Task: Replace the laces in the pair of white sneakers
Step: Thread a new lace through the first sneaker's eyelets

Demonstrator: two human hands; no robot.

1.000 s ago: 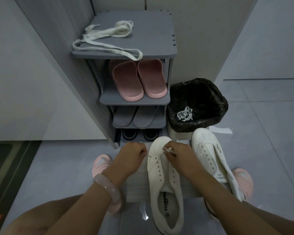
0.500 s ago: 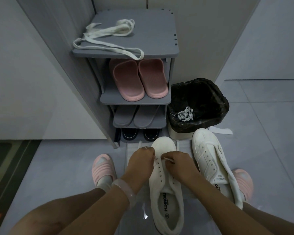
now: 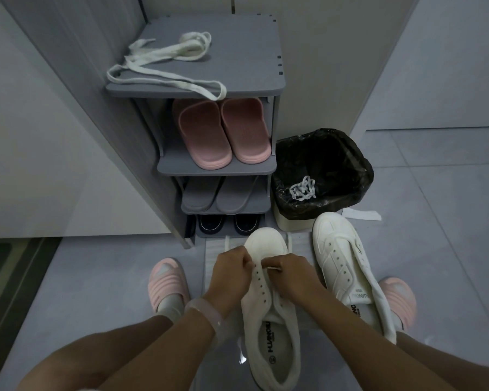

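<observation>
Near sneaker: the white sneaker [image 3: 268, 320] I am lacing lies on the floor right in front of me, toe pointing away toward the shoe rack [image 3: 209, 88], heel nearest me, its eyelets bare along most of the length.
Left hand: my left hand [image 3: 229, 275] sits on the left side of that sneaker's forefoot, fingers curled inward and pinching the lace [image 3: 274, 268] at the far eyelets; a pale bangle [image 3: 206, 313] rings the wrist.
Right hand: my right hand [image 3: 291, 273] is just to the right, almost touching the left, thumb and forefinger pressed together on the lace, whose thin tip sticks out to the right.
Lace ends: white strips show on the floor either side of the toe, beyond my knuckles; how far the lace is threaded I cannot tell.
Second sneaker: the other white sneaker [image 3: 347, 266] lies just to the right, angled, no lace in its eyelets.
Spare laces: a loose white bundle [image 3: 167, 63] rests on the rack's top shelf, one loop hanging over the near edge.
Bin: a black-lined bin [image 3: 331, 153] stands right of the rack, with a white lace [image 3: 302, 187] inside.
Rack shelves: pink slippers [image 3: 223, 131] sit above grey slippers and dark shoes.
My feet: pink slides [image 3: 167, 283] flank the sneakers left and right.
</observation>
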